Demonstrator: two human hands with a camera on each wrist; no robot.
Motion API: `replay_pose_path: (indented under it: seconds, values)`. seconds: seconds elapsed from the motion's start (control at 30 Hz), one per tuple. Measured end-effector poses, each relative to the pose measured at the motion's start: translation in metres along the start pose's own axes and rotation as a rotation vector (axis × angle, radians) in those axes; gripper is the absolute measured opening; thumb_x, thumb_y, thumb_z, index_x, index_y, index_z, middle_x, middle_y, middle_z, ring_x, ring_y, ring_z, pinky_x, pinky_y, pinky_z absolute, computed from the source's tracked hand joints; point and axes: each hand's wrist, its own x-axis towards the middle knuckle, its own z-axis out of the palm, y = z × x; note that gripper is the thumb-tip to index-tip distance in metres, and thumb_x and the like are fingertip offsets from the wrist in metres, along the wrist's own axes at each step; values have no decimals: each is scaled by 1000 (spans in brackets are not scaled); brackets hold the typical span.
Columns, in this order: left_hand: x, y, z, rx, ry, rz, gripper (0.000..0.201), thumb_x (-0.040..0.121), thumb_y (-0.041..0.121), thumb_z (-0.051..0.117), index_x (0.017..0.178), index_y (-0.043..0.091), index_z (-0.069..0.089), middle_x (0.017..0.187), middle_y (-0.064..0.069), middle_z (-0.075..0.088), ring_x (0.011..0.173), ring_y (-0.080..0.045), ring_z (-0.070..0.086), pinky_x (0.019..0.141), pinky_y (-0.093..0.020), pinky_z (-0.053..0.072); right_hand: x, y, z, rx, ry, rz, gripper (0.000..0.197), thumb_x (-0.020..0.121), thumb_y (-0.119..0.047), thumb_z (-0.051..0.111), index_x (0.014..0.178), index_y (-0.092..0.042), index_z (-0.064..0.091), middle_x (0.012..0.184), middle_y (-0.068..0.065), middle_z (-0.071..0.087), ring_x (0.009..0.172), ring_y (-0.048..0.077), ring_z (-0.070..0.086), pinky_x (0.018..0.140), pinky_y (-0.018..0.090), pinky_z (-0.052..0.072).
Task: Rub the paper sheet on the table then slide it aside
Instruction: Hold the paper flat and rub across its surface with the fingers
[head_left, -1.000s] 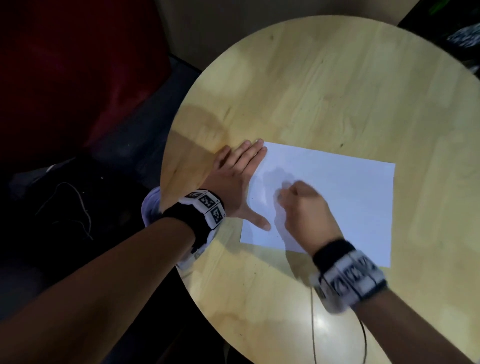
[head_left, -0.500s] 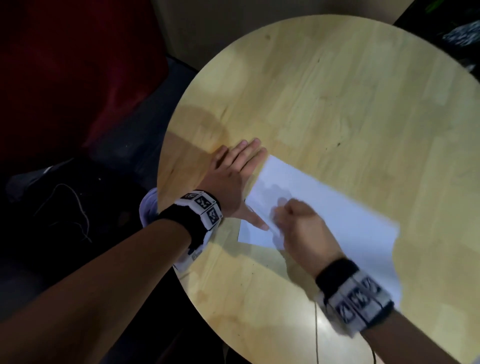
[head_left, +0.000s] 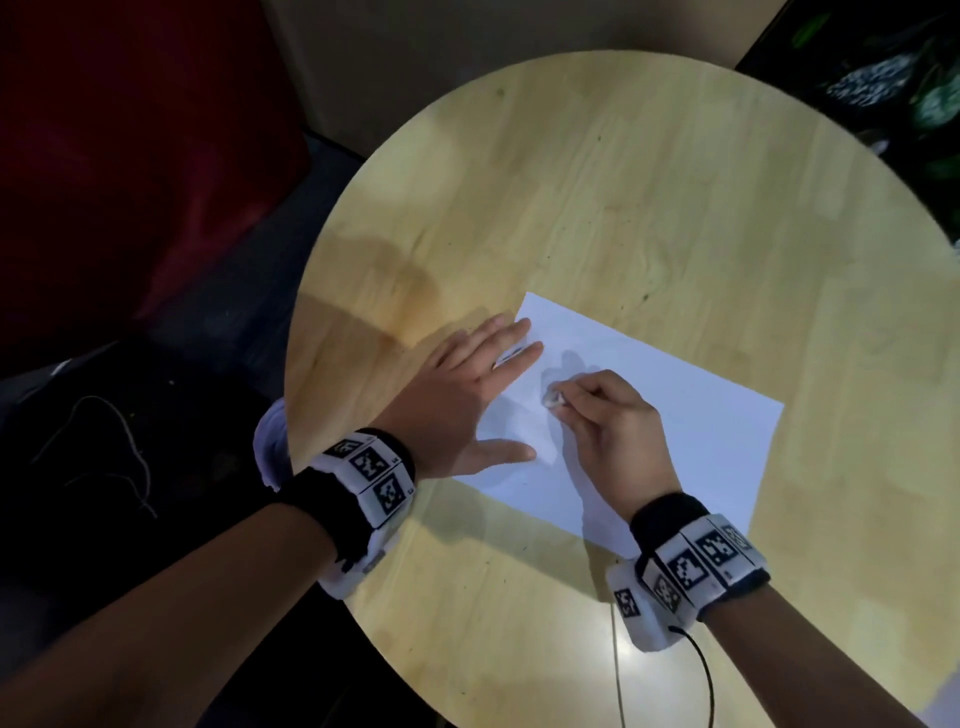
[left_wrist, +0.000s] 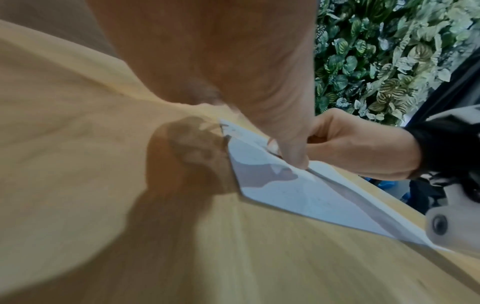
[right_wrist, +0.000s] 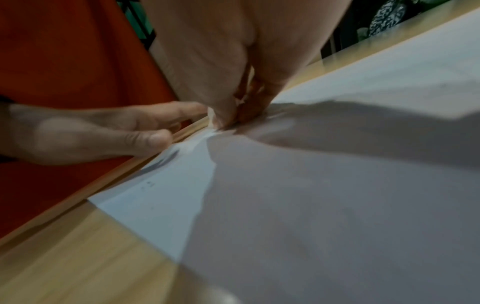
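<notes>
Rubbing looks underway: the right hand (head_left: 615, 431) pinches a small pale eraser-like lump (head_left: 552, 399) (hard to identify) against the white paper sheet (head_left: 691, 431) on the round wooden table (head_left: 623, 208), left hand (head_left: 457, 395) pressing flat-fingered; sliding aside remains
</notes>
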Motion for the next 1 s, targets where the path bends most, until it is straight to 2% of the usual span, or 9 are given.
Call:
replay_pose_path:
  seconds: [0.1,0.2,0.37,0.5,0.67,0.77,0.87,0.93,1.0]
  values:
    - [10,-3,4,53,17,80,100,86,76,53,161,16,25,171,2,9,158,-14,2,127,-40,7,6,2,6,7,-35,-29,14,91,-9,62,100,-9,74,97,2,64,92,20,63,81,34,52]
    - [10,-8,7,123,-9,44,110,81,84,50,162,15,22,171,2,10,157,-14,7,127,-40,6,20,1,8,-63,-55,-48,14,89,-8,63,100,-9,72,91,6,61,85,22,62,75,38,52]
    - [-7,-9,5,195,-44,-71,131,64,99,44,163,18,16,171,4,7,156,-14,7,126,-42,-2,42,-2,17,-59,49,-33,14,89,-15,64,98,-10,74,87,7,61,81,23,63,74,37,52]
    - [-14,-14,6,115,91,-116,114,74,93,42,158,16,34,166,3,26,153,-16,23,124,-42,2,35,-13,31,-36,31,-13,16,86,-13,67,100,-11,75,85,6,61,78,22,62,72,34,51]
    - [-9,-23,9,169,-40,-147,128,68,98,43,164,22,3,171,9,-6,156,-9,-10,124,-39,-8,40,-19,33,-159,-27,-29,14,86,-10,61,93,-7,72,80,9,56,75,30,56,61,39,51]
    - [-10,-20,7,174,-60,-160,135,60,102,35,163,22,1,170,9,-9,156,-9,-12,125,-43,-4,12,-32,30,-256,-123,-110,10,73,-1,65,83,-3,68,77,10,55,71,31,55,57,35,49]
    - [-12,-18,5,164,-80,-160,143,55,104,40,164,22,-3,170,10,-13,155,-9,-17,125,-43,-8,-19,-46,20,-220,-302,-155,18,66,6,66,79,-6,68,77,7,56,68,27,56,58,31,49]
    - [-12,-17,4,165,-102,-159,145,54,104,43,163,22,-6,169,10,-16,154,-9,-19,124,-44,-10,2,-40,14,-213,-328,-175,20,65,8,69,79,-6,70,75,8,58,65,29,58,56,30,50]
    - [-10,-18,3,168,-116,-160,145,54,104,45,163,23,-7,169,9,-17,154,-11,-19,124,-45,-10,40,-33,14,-233,-239,-137,17,68,7,71,79,-5,72,74,13,60,66,32,60,57,33,52]
